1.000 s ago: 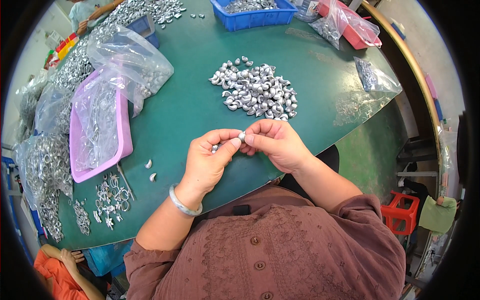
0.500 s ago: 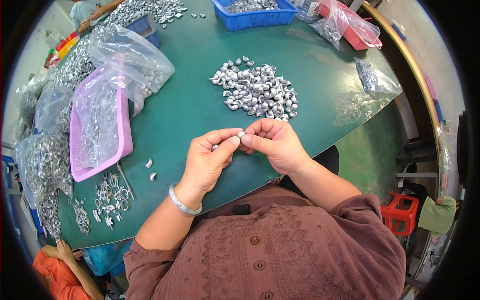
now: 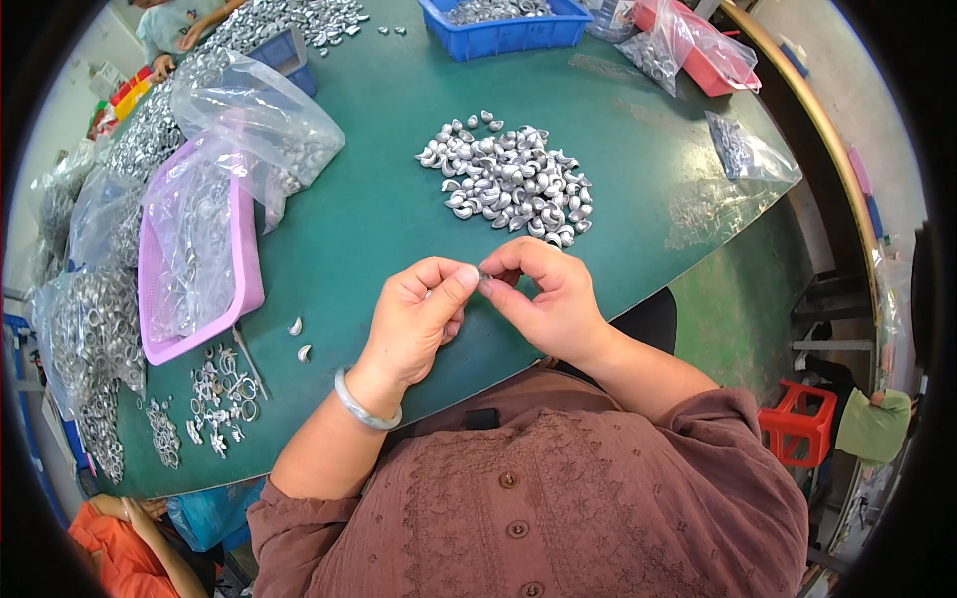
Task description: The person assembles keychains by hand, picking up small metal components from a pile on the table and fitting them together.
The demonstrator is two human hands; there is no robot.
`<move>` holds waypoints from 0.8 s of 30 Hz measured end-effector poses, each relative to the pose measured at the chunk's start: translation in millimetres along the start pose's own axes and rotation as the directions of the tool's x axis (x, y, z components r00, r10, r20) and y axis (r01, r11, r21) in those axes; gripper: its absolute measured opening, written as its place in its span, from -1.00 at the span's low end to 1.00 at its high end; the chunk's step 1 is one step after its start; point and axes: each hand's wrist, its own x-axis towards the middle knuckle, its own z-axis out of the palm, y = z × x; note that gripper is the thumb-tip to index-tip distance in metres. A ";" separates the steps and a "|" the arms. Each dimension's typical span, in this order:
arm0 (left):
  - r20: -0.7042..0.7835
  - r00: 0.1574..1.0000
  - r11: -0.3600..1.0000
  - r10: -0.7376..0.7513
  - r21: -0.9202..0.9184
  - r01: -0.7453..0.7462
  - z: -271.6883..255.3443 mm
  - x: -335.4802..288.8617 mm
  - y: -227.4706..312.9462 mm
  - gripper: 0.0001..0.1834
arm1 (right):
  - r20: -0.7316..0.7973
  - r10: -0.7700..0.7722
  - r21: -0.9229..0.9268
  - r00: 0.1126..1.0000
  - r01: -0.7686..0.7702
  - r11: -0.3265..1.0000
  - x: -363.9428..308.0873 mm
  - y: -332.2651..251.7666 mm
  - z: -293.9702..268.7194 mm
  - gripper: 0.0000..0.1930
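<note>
My left hand [image 3: 421, 311], with a pale bangle [image 3: 367, 401] at the wrist, and my right hand [image 3: 553, 304] meet fingertip to fingertip above the table's near edge. Pinched between both thumbs and forefingers is a small silver curved metal piece [image 3: 483, 276], mostly covered by the fingers. A glint of silver also shows inside the curled left fingers, too small to make out. Just beyond my hands lies a heap of silver crescent-shaped metal pieces [image 3: 518, 179]. Two loose crescent pieces [image 3: 304, 353] rest left of my left forearm.
On the left stand a pink-purple basket [image 3: 254, 289] with plastic bags and a heap of metal rings [image 3: 227, 394] beside a thin tool [image 3: 251, 361]. Far back are a blue bin [image 3: 498, 40] and a red tray [image 3: 723, 80]. Co-workers sit at lower left and far left.
My right fingers have turned and closed over the piece, which shows less than before. My left hand has barely moved. The lower-left co-worker's arm has shifted.
</note>
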 end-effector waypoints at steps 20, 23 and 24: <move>-0.004 0.999 0.998 -0.041 -0.039 0.041 2.1 0.9 -0.7 -0.86 | 0.040 0.135 0.257 0.990 -0.140 0.956 -0.9 8.0 -2.7 -0.87; -0.017 0.999 0.999 0.033 -0.007 -0.033 3.0 0.4 -1.3 -0.86 | 0.020 0.046 0.152 0.999 -0.048 0.987 -0.6 10.7 -3.9 -0.87; 0.004 1.000 0.999 0.026 -0.039 -0.026 1.3 0.5 -1.4 -0.85 | 0.010 0.027 0.137 1.000 -0.029 0.990 -0.8 11.4 -4.2 -0.85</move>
